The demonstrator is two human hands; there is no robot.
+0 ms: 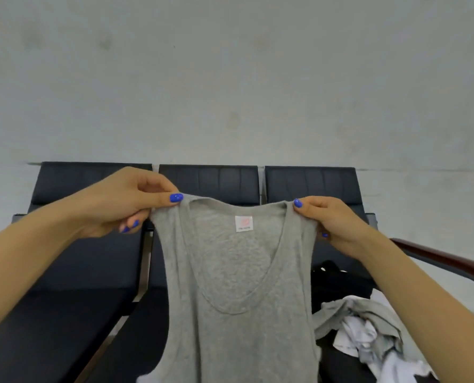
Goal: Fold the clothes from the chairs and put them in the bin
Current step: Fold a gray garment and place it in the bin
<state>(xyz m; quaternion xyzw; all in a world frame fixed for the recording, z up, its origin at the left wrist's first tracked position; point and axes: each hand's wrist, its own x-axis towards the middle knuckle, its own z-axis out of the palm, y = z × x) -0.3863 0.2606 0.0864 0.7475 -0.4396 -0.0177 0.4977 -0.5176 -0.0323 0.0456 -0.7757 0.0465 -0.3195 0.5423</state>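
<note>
Both hands [230,214] pinch grey tank top [235,299] straps before black chairs [208,183], clothes pile [368,335] right.

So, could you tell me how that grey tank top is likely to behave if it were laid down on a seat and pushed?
The grey tank top is probably floppy: it hangs limp from the left hand and right hand pinching its straps. It looks thin and light, so a push would likely bunch it rather than slide it whole.

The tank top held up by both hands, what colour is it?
Heather grey tank top, seen in the head view.
</note>
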